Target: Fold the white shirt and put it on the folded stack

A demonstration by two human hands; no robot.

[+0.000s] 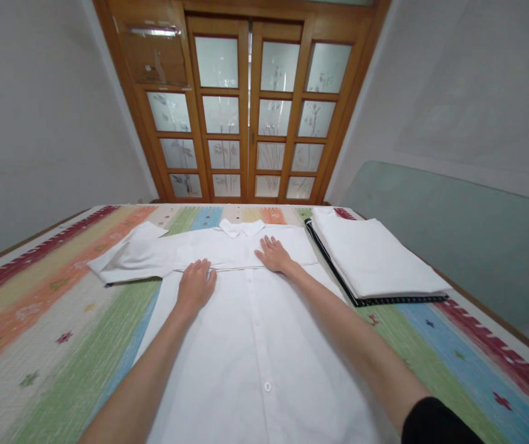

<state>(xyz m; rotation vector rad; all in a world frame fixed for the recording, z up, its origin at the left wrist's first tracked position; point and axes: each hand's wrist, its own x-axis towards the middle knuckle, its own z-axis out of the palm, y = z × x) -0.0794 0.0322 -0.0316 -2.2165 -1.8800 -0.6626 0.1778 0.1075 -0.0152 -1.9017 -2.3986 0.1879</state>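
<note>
A white button-up shirt (255,345) lies flat on a striped, many-coloured cloth (52,320), collar (242,227) at the far end. Its right sleeve is folded across the chest; the left sleeve (130,259) sticks out to the left. My left hand (196,283) rests flat on the shirt at the edge of the folded sleeve, fingers together and stretched out. My right hand (272,253) lies flat on the folded sleeve near the collar, fingers spread. Neither hand holds anything.
A stack of folded white garments (375,259) with a dark trimmed edge sits to the right of the shirt. Behind the surface stands a wooden door with frosted glass panes (246,105). Grey walls close in left and right.
</note>
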